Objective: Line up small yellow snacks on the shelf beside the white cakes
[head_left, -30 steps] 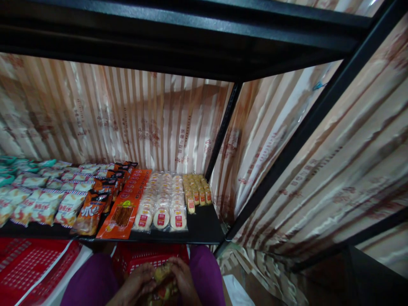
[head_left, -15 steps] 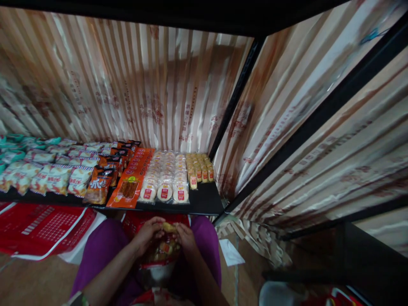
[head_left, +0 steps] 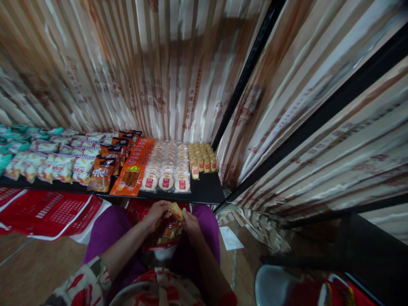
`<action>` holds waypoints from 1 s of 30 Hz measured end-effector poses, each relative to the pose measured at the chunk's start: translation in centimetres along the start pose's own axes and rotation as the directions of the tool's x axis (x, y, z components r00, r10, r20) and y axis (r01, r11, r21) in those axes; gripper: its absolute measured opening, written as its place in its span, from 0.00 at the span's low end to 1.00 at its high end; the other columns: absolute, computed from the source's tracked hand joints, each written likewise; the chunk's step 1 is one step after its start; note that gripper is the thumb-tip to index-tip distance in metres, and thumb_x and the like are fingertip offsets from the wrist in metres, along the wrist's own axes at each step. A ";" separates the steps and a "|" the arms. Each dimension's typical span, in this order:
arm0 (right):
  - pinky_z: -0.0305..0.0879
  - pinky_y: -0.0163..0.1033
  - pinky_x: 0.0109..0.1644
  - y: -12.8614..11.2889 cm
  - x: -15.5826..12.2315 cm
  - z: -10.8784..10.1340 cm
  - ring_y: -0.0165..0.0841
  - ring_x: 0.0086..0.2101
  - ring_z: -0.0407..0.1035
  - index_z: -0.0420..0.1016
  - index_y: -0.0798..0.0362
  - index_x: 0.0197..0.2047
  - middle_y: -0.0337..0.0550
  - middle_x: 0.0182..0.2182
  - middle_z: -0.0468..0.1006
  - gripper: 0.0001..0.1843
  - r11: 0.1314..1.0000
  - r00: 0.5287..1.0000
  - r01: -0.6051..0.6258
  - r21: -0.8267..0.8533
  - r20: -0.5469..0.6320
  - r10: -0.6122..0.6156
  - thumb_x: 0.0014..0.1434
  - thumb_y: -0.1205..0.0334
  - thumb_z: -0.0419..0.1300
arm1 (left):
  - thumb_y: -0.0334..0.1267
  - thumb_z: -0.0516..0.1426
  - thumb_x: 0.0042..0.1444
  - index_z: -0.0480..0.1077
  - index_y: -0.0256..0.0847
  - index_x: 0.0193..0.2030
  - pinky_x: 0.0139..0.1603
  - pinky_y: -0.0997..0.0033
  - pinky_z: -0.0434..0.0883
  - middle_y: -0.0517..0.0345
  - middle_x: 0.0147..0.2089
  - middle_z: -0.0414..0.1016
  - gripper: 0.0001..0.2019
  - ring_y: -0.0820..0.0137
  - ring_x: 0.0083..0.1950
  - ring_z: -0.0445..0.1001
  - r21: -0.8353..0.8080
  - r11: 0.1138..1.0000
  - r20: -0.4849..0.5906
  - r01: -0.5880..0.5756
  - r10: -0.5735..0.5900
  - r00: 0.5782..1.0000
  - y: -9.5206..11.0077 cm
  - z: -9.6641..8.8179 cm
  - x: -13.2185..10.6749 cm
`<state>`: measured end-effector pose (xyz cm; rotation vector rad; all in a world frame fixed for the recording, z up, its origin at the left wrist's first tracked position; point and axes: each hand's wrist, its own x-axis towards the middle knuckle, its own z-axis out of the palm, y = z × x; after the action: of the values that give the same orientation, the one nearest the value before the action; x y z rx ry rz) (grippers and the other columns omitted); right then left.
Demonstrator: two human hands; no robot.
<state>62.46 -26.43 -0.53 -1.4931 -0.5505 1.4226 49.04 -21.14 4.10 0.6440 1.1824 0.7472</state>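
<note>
Both my hands meet in front of my lap, just below the front edge of a black shelf (head_left: 204,193). My left hand (head_left: 157,214) and my right hand (head_left: 191,223) are closed on a small yellow snack packet (head_left: 176,210) held between them. Under the hands an open red bag of more small packets (head_left: 165,236) rests between my purple-clad knees. On the shelf lie rows of yellow snack packets (head_left: 201,159), round white cakes (head_left: 167,168), long orange packets (head_left: 135,168) and dark orange bags (head_left: 106,168).
Striped curtains hang behind and right of the black shelf frame (head_left: 245,80). White and teal snack bags (head_left: 41,159) fill the shelf's left. A red basket (head_left: 47,212) lies on the floor at left. A white paper (head_left: 231,240) and a grey stool (head_left: 274,284) are at right.
The view has tilted down, so more of my arms and lap show. My hands have lifted the yellow packet slightly above the bag.
</note>
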 end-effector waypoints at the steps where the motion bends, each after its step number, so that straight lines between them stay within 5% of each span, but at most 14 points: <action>1: 0.53 0.32 0.18 -0.2 -0.1 -0.1 0.25 0.13 0.56 0.68 0.54 0.25 0.33 0.11 0.66 0.32 1.000 1.000 0.005 -0.006 -0.001 -0.005 0.35 0.29 0.59 | 0.25 0.60 0.46 0.70 0.33 0.29 0.22 0.83 0.65 0.60 0.22 0.73 0.04 0.80 0.19 0.68 0.006 1.000 0.000 -0.002 0.002 1.000 0.0 0.1 0.0; 18: 0.48 0.31 0.15 -2.5 -0.7 -3.1 0.23 0.12 0.52 0.65 0.52 0.23 0.29 0.10 0.60 0.30 0.992 0.992 0.118 -0.051 -0.027 -0.120 0.41 0.30 0.57 | 0.25 0.56 0.50 0.68 0.33 0.33 0.23 0.82 0.63 0.63 0.21 0.70 0.03 0.81 0.19 0.67 0.039 0.999 0.045 -0.024 0.022 0.999 -0.2 2.5 -0.3; 30: 0.51 0.33 0.17 -2.3 0.0 -3.8 0.26 0.12 0.54 0.66 0.50 0.23 0.32 0.11 0.62 0.28 0.990 0.986 0.142 -0.008 -0.090 -0.142 0.44 0.31 0.54 | 0.50 0.62 0.44 0.70 0.34 0.35 0.25 0.80 0.60 0.61 0.26 0.71 0.20 0.80 0.23 0.65 0.084 0.987 0.130 -0.138 0.126 0.983 0.3 5.5 -0.6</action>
<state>66.67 -26.64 0.87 -1.4815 -0.5895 1.2385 54.19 -21.70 6.11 0.8419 1.0720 0.7554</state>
